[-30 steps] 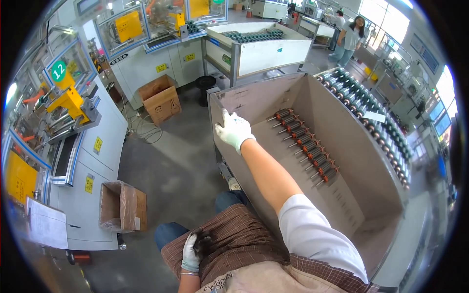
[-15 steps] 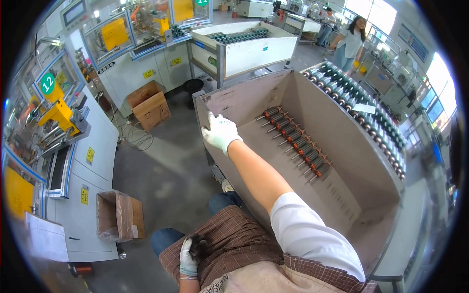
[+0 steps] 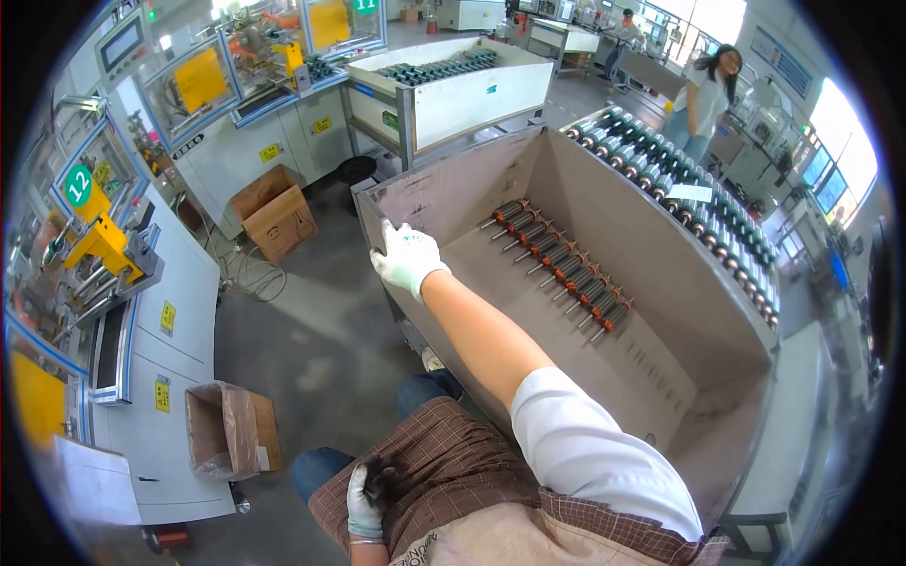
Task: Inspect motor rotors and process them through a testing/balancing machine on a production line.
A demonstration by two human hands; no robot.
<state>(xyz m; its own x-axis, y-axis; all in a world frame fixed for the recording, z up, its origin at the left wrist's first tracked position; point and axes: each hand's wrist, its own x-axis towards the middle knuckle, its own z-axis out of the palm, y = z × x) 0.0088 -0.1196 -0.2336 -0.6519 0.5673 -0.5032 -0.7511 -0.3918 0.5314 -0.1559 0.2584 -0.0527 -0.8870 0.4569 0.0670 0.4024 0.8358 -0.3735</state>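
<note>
My right hand point(image 3: 410, 258), in a white glove, grips the left rim of a deep grey-brown bin point(image 3: 444, 189), its arm stretched out over that side. On the bin's floor lies a row of motor rotors point(image 3: 559, 255), steel shafts with dark cores and orange-copper windings. Down on the checked brown apron point(image 3: 453, 448) in my lap rests my gloved left hand point(image 3: 364, 500), its fingers curled in. Dark stuff shows at those fingers, too blurred to tell whether it is a soiled glove or a held thing.
Beyond the bin's right wall stands a rack of green-and-steel rotors point(image 3: 651, 170). A white bin on a metal frame point(image 3: 462, 104) is ahead. Machines point(image 3: 160, 377) line the left, with cardboard boxes point(image 3: 274, 217) and loose cables point(image 3: 255, 274) on the floor. A person point(image 3: 698, 108) stands at far right.
The whole view has shifted slightly, so the bin and the machines sit a little further left. My right hand stays on the rim and my left hand in my lap. The person behind has moved slightly.
</note>
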